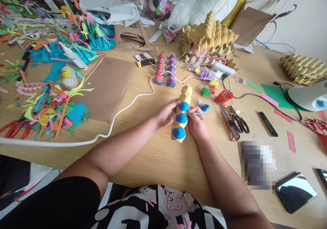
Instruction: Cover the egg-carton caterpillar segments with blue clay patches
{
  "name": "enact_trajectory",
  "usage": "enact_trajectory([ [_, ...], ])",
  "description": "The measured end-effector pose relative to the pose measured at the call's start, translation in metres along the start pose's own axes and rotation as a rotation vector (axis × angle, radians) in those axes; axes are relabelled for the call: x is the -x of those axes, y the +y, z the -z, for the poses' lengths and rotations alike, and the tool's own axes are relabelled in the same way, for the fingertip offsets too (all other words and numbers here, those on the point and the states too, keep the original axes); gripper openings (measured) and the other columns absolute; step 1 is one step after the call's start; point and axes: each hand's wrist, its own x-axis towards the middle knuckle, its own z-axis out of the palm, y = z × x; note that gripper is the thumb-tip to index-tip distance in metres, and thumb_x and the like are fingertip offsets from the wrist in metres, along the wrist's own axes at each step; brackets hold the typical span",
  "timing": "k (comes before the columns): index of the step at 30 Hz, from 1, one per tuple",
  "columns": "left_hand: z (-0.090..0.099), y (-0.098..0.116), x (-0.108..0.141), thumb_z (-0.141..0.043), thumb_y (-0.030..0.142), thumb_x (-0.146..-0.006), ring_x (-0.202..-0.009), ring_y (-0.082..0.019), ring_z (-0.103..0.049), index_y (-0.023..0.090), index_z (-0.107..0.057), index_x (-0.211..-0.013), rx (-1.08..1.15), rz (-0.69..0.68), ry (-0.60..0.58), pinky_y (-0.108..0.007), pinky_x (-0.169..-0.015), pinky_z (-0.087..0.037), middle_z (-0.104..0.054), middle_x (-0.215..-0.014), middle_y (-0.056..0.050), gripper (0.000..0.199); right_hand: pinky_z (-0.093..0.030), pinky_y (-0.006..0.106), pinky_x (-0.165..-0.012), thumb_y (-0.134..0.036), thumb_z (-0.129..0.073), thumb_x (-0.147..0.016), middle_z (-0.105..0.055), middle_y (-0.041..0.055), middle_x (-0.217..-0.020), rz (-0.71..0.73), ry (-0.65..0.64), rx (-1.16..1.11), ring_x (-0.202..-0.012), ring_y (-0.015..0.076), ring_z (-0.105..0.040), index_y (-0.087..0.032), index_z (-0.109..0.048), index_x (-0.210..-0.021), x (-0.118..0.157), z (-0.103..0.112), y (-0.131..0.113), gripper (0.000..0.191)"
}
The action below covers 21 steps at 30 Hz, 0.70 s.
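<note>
Head view: two bare hands meet over a wooden table (158,164), in the middle, close to the near edge
Egg-box strip (186,93): held up between the two hands, pale yellow and bumpy, its long way going from near to far
Blue caps (181,119): three soft lumps, like clay, sit on the near bumps, and the far end is bare yellow
Left hand (167,113): partly closed, pinching the left side of the strip by the farthest cap
Right hand (198,123): fingers curled almost closed round a thin blue stick (201,113), fingertips by the right edge of that same cap; I cannot tell if the stick's tip touches it
Step now: it looks like shaping and smoothing the blue on that bump
Next move calls for: I think a still left hand and a soft push, so the thin strip does not bend
Spare blue clay (205,106): in a small bag, just right of and past the right hand
Other clay: green (205,92) and red (212,90) lumps lie farther off
Finished-looking strips: one red and blue (159,69), one purple and blue (172,70), side by side on the far side
Scissors (244,124): on the right, near a cutter knife (230,124)
</note>
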Motion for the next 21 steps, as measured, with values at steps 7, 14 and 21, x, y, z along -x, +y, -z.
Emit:
enact_trajectory([
  [7, 0.0006, -0.0013, -0.0002, -0.054, 0.013, -0.111, -0.072, -0.012, -0.073, 0.015, -0.076, -0.094, 0.011, -0.012, -0.022, -0.023, -0.073, -0.057, -0.078, -0.082, -0.003, 0.028, -0.050, 0.035, -0.078, -0.047, -0.099, -0.077, -0.062, -0.0027, -0.082, 0.006, -0.005, -0.016, -0.079, 0.0171, -0.056, -0.026, -0.058, -0.074, -0.0005, -0.0001, -0.0008, 0.046],
  [14, 0.0035, -0.0020, -0.0021, -0.061, 0.014, -0.108, -0.070, -0.013, -0.073, 0.015, -0.075, -0.092, 0.009, -0.015, -0.044, -0.024, -0.072, -0.057, -0.077, -0.081, -0.002, 0.021, -0.049, 0.034, -0.078, -0.042, -0.098, -0.075, -0.062, -0.0021, -0.082, 0.004, -0.001, -0.044, -0.082, 0.0179, -0.055, -0.026, -0.059, -0.070, -0.0003, -0.0009, -0.0010, 0.043],
  [21, 0.0055, -0.0040, -0.0037, -0.068, 0.018, -0.105, -0.071, -0.012, -0.072, 0.016, -0.074, -0.096, 0.004, -0.064, -0.050, -0.024, -0.070, -0.056, -0.076, -0.081, -0.001, 0.011, -0.049, 0.032, -0.077, -0.043, -0.100, -0.077, -0.061, -0.0029, -0.081, 0.030, -0.009, -0.063, -0.080, 0.0165, -0.055, -0.025, -0.058, -0.071, -0.0008, -0.0013, -0.0017, 0.046],
])
